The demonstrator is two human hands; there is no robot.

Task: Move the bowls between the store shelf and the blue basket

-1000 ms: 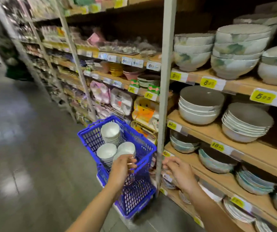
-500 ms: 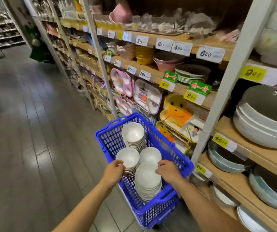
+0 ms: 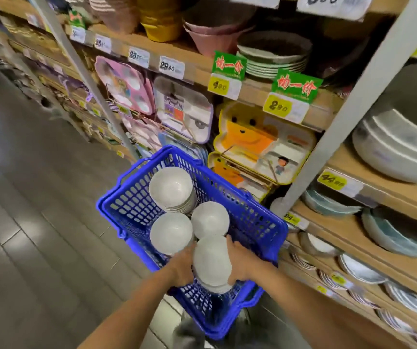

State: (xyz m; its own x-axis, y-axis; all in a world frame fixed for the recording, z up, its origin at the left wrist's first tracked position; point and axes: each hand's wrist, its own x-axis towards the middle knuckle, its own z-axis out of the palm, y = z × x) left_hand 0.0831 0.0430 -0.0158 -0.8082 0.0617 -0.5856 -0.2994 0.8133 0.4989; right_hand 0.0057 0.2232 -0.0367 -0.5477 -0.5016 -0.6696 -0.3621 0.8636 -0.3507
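Observation:
A blue basket (image 3: 257,222) stands on the floor beside the store shelf (image 3: 348,250). Inside it are several stacks of small white bowls: a far stack (image 3: 171,186), a left stack (image 3: 171,233) and a middle stack (image 3: 210,219). The nearest stack (image 3: 212,263) sits between my two hands at the basket's near end. My left hand (image 3: 183,267) grips its left side and my right hand (image 3: 240,264) grips its right side, fingers curled round the stack. Its lower bowls are hidden by my hands and the basket wall.
The shelf on the right carries large grey bowls (image 3: 403,137) and stacked plates (image 3: 361,270) with yellow price tags. Children's divided trays (image 3: 260,147) hang behind the basket. A metal upright (image 3: 348,109) stands right of the basket. Grey floor (image 3: 39,235) stretches to the left.
A second ago my right hand was at the low shelf and my left at the basket rim. Both hands now hold a bowl stack inside the basket; the view has moved closer and lower.

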